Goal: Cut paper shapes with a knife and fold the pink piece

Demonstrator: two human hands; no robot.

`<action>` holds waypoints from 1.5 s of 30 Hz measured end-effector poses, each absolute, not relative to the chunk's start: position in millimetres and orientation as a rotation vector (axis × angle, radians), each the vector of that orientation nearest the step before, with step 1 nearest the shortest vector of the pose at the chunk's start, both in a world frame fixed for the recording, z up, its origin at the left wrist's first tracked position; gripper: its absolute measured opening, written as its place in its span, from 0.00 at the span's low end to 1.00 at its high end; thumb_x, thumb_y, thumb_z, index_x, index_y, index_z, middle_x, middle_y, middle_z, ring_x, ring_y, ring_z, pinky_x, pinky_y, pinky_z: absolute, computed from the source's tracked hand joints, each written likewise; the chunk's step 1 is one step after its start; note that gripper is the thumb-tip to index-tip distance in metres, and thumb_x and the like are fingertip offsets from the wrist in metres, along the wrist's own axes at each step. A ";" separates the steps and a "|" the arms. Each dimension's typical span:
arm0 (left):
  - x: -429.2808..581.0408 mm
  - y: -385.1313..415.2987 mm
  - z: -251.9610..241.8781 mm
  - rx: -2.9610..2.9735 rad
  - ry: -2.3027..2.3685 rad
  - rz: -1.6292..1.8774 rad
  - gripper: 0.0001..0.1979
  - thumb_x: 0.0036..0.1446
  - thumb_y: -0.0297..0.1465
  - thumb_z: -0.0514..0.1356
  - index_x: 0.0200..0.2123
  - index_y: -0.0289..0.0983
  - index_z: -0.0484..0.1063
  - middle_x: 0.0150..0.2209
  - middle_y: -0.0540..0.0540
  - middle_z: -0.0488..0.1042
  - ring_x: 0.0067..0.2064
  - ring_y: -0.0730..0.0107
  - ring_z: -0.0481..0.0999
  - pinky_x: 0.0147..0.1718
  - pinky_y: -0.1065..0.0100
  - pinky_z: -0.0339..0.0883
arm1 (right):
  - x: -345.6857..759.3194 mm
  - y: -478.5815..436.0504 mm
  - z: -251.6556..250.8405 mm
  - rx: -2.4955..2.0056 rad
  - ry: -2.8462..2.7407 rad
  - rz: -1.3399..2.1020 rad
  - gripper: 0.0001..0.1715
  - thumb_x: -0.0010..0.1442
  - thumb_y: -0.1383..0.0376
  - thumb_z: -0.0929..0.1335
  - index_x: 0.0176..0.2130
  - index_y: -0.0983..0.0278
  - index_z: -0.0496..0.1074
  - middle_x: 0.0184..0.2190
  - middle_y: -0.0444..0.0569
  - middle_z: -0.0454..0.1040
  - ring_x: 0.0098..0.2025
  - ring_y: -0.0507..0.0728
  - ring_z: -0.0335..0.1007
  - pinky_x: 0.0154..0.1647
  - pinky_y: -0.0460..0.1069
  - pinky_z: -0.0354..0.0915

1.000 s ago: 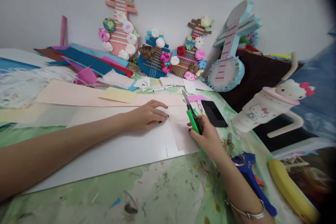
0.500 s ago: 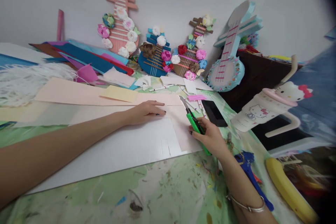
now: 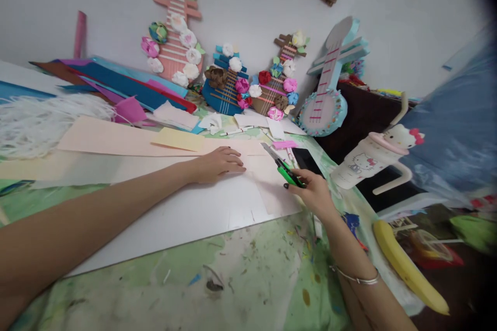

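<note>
My left hand [image 3: 218,164] lies flat, fingers stretched out, on a pale pink paper sheet [image 3: 267,178] that rests on a large white board [image 3: 186,217]. My right hand [image 3: 316,194] is closed round a green utility knife [image 3: 285,168]. Its blade points up and to the left, above the right part of the pink sheet. A thin bangle [image 3: 355,278] sits on my right wrist.
A black phone [image 3: 306,159] and a cat-figure cup [image 3: 367,160] with a straw stand right of the knife. Paper guitar models [image 3: 176,41] with flowers lean on the wall. Coloured paper sheets [image 3: 128,88] and white shreds [image 3: 42,121] lie at the left. A banana [image 3: 407,266] lies at the right edge.
My right hand has tilted the knife lower and further left. The view has shifted a little to the right. My left hand stays on the paper.
</note>
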State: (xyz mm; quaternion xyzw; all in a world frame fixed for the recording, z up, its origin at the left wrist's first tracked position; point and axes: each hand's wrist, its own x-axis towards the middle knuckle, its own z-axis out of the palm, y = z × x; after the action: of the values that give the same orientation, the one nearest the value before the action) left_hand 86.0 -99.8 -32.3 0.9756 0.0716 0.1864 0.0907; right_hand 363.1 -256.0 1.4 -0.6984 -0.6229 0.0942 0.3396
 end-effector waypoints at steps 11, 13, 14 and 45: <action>87.5 -96.9 -37.9 2.983 0.228 0.423 0.27 0.59 0.21 0.48 0.59 0.44 0.64 0.62 0.44 0.64 0.67 0.47 0.48 0.62 0.45 0.39 | 368.8 -270.6 65.9 -1.995 -1.869 -0.033 0.21 0.50 0.66 0.71 0.46 0.63 0.74 0.39 0.48 0.79 0.38 0.60 0.73 0.38 0.51 0.62; 88.4 -96.3 -39.3 2.960 0.251 0.402 0.28 0.58 0.20 0.48 0.60 0.45 0.63 0.63 0.46 0.62 0.68 0.49 0.48 0.62 0.45 0.38 | 370.3 -264.8 59.6 -2.092 -1.940 -0.041 0.19 0.49 0.70 0.71 0.43 0.63 0.75 0.36 0.48 0.79 0.37 0.60 0.73 0.37 0.50 0.61; 89.0 -95.8 -40.1 2.942 0.267 0.394 0.28 0.58 0.20 0.48 0.60 0.45 0.63 0.63 0.47 0.63 0.68 0.50 0.49 0.62 0.45 0.39 | 371.5 -261.2 54.9 -2.131 -1.979 -0.025 0.19 0.49 0.71 0.72 0.43 0.63 0.75 0.36 0.48 0.79 0.37 0.60 0.73 0.37 0.50 0.61; 87.3 -74.5 -44.5 2.547 0.387 0.445 0.23 0.62 0.22 0.48 0.57 0.41 0.68 0.61 0.47 0.66 0.64 0.68 0.62 0.62 0.63 0.52 | 395.7 -200.8 14.4 -1.936 -2.219 0.203 0.23 0.45 0.75 0.72 0.43 0.62 0.77 0.38 0.47 0.79 0.41 0.58 0.74 0.43 0.50 0.66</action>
State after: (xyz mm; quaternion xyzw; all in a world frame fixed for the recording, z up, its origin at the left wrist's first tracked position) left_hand 87.3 -74.5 -44.5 0.9406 0.1430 0.1643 0.2605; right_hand 395.7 -200.8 14.4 -0.6529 -0.7483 0.0686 0.0947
